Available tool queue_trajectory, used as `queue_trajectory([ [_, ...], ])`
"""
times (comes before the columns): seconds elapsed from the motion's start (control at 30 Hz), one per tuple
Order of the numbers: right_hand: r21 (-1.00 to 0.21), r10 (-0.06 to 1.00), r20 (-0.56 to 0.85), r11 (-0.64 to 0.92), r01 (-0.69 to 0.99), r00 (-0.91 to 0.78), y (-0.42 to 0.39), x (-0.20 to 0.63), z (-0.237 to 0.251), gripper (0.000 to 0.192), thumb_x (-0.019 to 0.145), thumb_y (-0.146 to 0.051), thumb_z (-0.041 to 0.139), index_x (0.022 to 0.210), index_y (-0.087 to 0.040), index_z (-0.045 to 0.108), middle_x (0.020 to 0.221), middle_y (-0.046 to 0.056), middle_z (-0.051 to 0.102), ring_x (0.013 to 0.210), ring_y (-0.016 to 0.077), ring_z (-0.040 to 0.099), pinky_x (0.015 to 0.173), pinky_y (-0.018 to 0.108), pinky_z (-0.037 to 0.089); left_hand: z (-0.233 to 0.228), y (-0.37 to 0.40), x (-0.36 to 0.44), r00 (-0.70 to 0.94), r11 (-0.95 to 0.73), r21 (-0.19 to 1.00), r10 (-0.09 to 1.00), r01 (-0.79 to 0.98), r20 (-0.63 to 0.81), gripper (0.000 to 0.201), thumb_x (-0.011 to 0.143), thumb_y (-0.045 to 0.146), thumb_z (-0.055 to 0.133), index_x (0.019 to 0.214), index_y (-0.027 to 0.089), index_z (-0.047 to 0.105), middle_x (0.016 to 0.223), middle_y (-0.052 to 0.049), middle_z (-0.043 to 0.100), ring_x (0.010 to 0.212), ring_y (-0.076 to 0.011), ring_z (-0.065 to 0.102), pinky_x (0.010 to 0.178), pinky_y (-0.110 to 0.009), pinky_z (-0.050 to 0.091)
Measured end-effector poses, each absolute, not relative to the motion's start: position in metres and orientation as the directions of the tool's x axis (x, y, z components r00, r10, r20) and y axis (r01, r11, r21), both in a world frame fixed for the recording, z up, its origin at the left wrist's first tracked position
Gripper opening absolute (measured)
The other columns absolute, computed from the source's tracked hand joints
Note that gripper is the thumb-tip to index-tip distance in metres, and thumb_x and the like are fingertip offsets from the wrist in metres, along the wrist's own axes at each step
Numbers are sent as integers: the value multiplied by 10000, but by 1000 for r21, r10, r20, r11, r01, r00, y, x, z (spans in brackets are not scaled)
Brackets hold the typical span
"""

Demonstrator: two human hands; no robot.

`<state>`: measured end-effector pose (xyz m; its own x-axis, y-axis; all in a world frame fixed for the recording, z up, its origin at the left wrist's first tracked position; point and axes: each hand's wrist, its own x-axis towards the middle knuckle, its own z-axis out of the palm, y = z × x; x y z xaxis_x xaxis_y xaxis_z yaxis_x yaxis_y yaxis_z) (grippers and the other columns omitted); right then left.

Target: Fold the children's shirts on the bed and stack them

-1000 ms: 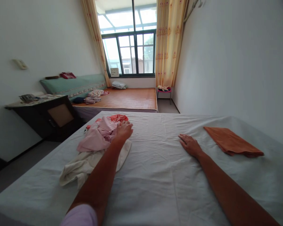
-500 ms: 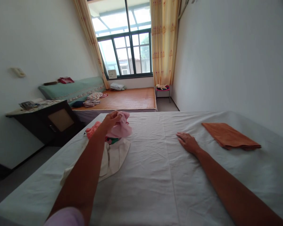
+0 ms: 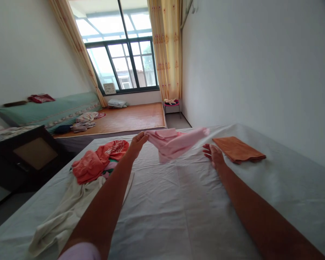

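My left hand (image 3: 137,143) is closed on one end of a pink cloth garment (image 3: 173,144), whose exact kind I cannot make out. The garment stretches out to the right through the air, its far end blurred by motion. My right hand (image 3: 215,153) is just below that far end, fingers apart and holding nothing. Beside my right hand lies a folded brown cloth (image 3: 238,148). Left of my left arm is a heap of clothes: a coral-red garment (image 3: 90,166) on top and a cream garment (image 3: 70,209) spread toward me.
A white sheet (image 3: 154,216) covers the surface before me. Beyond it stands a bed with a brown mat (image 3: 130,117) and some clothes (image 3: 83,122). A dark cabinet (image 3: 24,155) is at the left, a small pink stool (image 3: 172,104) by the curtain (image 3: 166,50).
My left hand has drawn the pink garment off the heap and swung it rightward, so it is spread out. My right hand has lifted and turned. The view has shifted right.
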<state>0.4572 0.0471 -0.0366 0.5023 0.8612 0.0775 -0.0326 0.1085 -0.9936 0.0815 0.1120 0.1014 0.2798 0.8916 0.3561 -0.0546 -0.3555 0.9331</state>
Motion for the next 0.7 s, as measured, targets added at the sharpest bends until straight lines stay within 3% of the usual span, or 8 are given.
queue_trajectory([
  [0.07, -995, 872, 48, 86, -55, 487, 44, 463, -31, 492, 867, -577, 371, 1069, -195, 607, 1148, 123, 685, 833, 184, 699, 613, 270, 541, 74, 107, 70, 260, -330, 944, 909, -24, 324, 362, 737, 501, 676, 811, 156, 594, 713, 29, 564, 684, -97, 515, 709, -232, 463],
  [0.17, -998, 941, 56, 61, -4, 334, 39, 454, -22, 516, 870, -616, 392, 1093, -207, 613, 1144, 109, 689, 864, 189, 689, 642, 275, 533, 47, 97, 58, 251, -315, 947, 923, 65, 290, 378, 749, 522, 653, 732, 151, 585, 646, 36, 507, 620, -91, 451, 613, -210, 403],
  [0.27, -964, 989, 119, 92, 249, 93, 32, 425, -16, 496, 852, -607, 470, 1098, -207, 629, 1136, 98, 686, 944, 208, 660, 740, 306, 518, 37, 92, 53, 204, -296, 951, 940, 89, 273, 401, 721, 549, 660, 725, 153, 595, 635, 31, 498, 614, -97, 432, 578, -211, 369],
  [0.4, -671, 970, 196, 238, 702, -141, 22, 386, -14, 589, 664, -490, 734, 1169, -205, 635, 1082, 96, 689, 978, 244, 615, 830, 334, 470, 41, 92, 51, 90, -308, 951, 949, 32, 304, 397, 697, 542, 686, 749, 156, 613, 621, 33, 482, 598, -94, 410, 546, -204, 341],
  [0.47, -583, 965, 170, 264, 768, -202, 18, 378, -13, 570, 650, -379, 743, 1183, -207, 637, 1000, 72, 702, 885, 221, 624, 777, 299, 458, 47, 93, 50, 51, -334, 943, 941, 2, 333, 391, 701, 537, 691, 739, 156, 611, 611, 37, 468, 585, -88, 401, 539, -200, 335],
  [0.53, -579, 956, 129, 287, 763, -262, 16, 378, -9, 373, 691, -282, 668, 1055, -206, 692, 862, 28, 703, 775, 186, 619, 700, 259, 431, 54, 93, 47, 28, -353, 936, 935, -4, 353, 393, 704, 541, 692, 739, 158, 613, 595, 44, 457, 562, -82, 394, 526, -198, 329],
  [0.63, -635, 965, 192, 261, 727, -179, 17, 392, -3, 149, 717, -245, 580, 789, -184, 695, 675, -13, 633, 665, 156, 565, 620, 242, 385, 65, 91, 38, -16, -378, 925, 925, 41, 379, 417, 704, 561, 686, 778, 154, 637, 600, 39, 498, 539, -81, 410, 503, -195, 325],
  [0.7, -742, 959, 283, 211, 636, 13, 19, 403, 1, 173, 754, -280, 541, 796, -178, 674, 653, -20, 601, 635, 145, 526, 594, 239, 377, 72, 88, 31, -55, -388, 919, 918, 69, 392, 439, 688, 561, 701, 832, 149, 657, 647, 20, 569, 555, -90, 454, 504, -194, 339],
])
